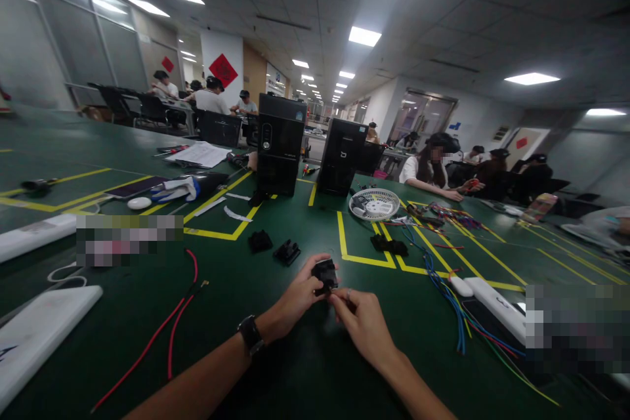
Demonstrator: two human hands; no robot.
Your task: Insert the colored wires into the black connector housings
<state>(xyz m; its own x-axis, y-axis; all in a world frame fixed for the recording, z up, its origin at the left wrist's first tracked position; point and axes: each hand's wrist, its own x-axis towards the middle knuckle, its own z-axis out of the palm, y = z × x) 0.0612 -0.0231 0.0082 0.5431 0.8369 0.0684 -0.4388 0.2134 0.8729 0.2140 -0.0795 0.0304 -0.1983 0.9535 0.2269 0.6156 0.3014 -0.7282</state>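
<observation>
Left grip (pixel 297 293) clamped on black part (pixel 323 273); right grip (pixel 365 323) together at its near edge. Uneven pressure could drop the part onto the counter (pixel 221 305) below.

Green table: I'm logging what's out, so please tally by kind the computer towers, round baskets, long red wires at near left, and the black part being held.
Computer towers: 2
Round basket: 1
Long red wires at near left: 2
Held black part: 1
Total: 6
</observation>
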